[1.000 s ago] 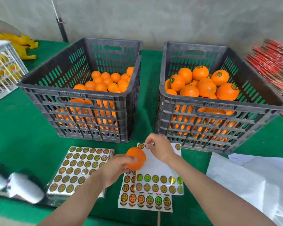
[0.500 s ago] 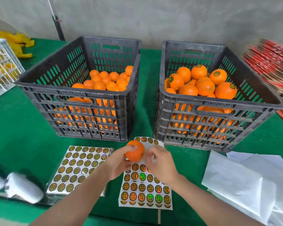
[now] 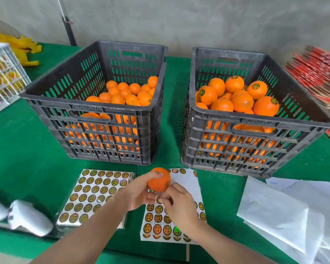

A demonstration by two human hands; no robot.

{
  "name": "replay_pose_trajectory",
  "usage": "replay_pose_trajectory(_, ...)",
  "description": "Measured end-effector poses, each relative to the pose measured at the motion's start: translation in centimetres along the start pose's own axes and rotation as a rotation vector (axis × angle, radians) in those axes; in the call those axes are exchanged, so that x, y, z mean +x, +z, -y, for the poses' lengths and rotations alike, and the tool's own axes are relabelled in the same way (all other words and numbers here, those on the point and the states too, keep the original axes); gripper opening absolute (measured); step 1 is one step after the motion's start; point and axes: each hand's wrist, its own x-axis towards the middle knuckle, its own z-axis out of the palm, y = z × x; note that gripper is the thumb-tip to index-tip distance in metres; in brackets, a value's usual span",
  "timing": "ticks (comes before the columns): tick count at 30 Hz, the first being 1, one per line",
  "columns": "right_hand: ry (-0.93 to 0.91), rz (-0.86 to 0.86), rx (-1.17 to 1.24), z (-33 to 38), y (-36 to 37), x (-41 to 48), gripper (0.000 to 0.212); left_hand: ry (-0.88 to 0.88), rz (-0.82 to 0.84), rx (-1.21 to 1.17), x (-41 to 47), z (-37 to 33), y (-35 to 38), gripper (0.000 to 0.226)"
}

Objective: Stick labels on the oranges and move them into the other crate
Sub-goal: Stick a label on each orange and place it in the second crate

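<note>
Left grip [image 3: 139,193] holds the orange [image 3: 158,179], right grip [image 3: 179,203] touching its underside

The round labels [image 3: 157,229] on the sticker sheet [image 3: 187,182], just before the right crate [image 3: 217,116], seem to read 精选水果; the crate's rim embossing is illegible.

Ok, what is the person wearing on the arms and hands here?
Nothing that shows. The left hand and right hand are bare: no gloves, rings or watch. The left forearm and right forearm are bare down to the picture's bottom edge, with no sleeve in view.
</note>
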Motion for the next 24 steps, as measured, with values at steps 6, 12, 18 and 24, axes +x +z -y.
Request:
replay_pose_trajectory(6, 0.026, -0.028, 0.28, 0.1, -1.2, -0.9, 0.016, -0.003, -0.092, 0.193, -0.5, -0.3, 0.1, 0.064)
replay_pose_trajectory(12, 0.412, -0.014, 0.715, 1.4, -4.4, 1.5, 0.045, 0.247, -0.338, 0.679, -1.0, -0.4, 0.0, 0.065)
replay_pose_trajectory(18, 0.516, 0.085, 0.758, 3.3, -5.6, 4.3, 0.088, 0.542, -0.183, 0.44, -1.8, -1.0, 2.0, 0.076)
replay_pose_trajectory(24, 0.163, 0.161, 0.539, 2.8, -8.2, 5.1, 0.099, 0.181, 0.178, -0.06, -3.4, -3.1, 2.0, 0.074)
